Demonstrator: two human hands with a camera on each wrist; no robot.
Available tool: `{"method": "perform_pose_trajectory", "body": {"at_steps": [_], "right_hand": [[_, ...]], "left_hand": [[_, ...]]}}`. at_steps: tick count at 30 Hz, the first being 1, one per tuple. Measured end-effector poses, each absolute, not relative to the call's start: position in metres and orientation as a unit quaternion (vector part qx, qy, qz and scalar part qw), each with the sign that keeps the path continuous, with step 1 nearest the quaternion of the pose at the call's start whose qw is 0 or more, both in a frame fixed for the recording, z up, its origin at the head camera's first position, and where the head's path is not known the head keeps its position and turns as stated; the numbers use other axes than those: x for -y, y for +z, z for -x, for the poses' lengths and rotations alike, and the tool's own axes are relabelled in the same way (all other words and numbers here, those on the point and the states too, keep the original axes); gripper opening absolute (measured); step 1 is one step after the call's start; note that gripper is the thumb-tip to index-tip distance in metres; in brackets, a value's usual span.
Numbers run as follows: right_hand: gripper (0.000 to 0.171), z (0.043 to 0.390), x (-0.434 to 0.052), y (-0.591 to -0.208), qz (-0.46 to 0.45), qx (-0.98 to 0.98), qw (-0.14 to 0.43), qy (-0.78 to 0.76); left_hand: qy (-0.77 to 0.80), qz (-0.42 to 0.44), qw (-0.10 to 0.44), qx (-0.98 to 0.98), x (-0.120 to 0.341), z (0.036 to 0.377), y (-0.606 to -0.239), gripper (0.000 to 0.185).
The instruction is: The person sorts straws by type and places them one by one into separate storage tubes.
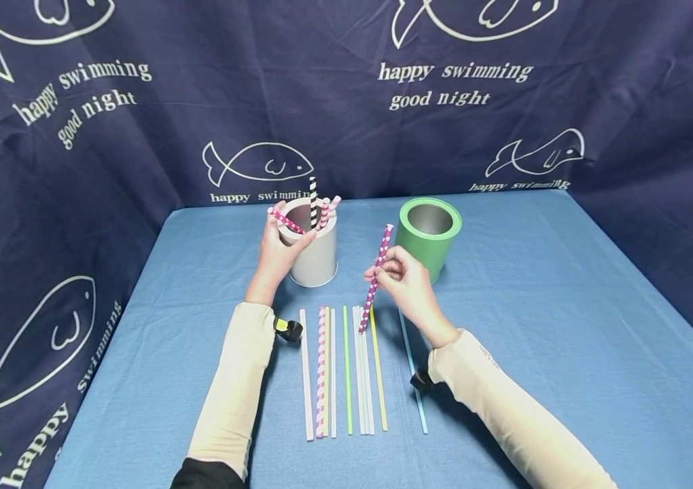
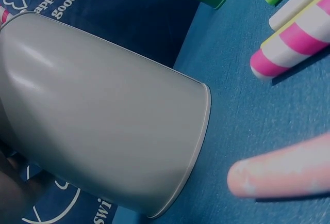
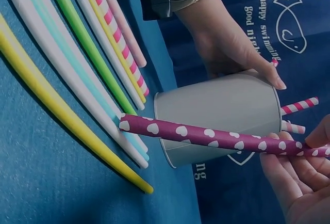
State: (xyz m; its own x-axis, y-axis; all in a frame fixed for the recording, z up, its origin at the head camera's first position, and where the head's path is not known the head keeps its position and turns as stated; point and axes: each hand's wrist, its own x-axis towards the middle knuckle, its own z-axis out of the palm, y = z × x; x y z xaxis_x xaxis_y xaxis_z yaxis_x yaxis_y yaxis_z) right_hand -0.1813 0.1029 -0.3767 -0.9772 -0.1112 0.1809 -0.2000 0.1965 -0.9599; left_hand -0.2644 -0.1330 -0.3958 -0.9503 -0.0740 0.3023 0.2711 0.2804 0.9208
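Note:
My left hand [image 1: 274,255] grips the light grey can [image 1: 316,261] near its rim, thumb at the front. Inside the can lean a black-and-white striped paper straw [image 1: 313,204], a pink-and-white striped one [image 1: 325,212], a dark pink dotted one [image 1: 285,221] and a pale pink one [image 1: 335,202]. Between the thumb and fingers of my right hand [image 1: 410,282] a purple straw with white hearts [image 3: 209,135] is pinched. It slants above the table, its lower end over the row of straws. The grey can fills most of the left wrist view.
A green can [image 1: 426,241] stands behind my right hand, its visible interior bare. Several straws lie side by side on the blue tablecloth [image 1: 169,380], among them a green one [image 1: 348,373], a yellow one [image 1: 380,380] and a blue one [image 1: 418,401] beneath my right wrist.

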Motion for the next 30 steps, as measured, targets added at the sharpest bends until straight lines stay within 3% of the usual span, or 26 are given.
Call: {"method": "perform_pose_trajectory", "body": {"at_steps": [17, 30], "right_hand": [[0.008, 0.182, -0.094, -0.369, -0.118, 0.749, 0.041, 0.651], [0.017, 0.192, -0.085, -0.329, -0.176, 0.736, 0.145, 0.637]], "left_hand": [[-0.587, 0.062, 0.152, 0.792, 0.133, 0.265, -0.396, 0.082], [-0.588, 0.059, 0.153, 0.792, 0.132, 0.264, -0.396, 0.081]]}}
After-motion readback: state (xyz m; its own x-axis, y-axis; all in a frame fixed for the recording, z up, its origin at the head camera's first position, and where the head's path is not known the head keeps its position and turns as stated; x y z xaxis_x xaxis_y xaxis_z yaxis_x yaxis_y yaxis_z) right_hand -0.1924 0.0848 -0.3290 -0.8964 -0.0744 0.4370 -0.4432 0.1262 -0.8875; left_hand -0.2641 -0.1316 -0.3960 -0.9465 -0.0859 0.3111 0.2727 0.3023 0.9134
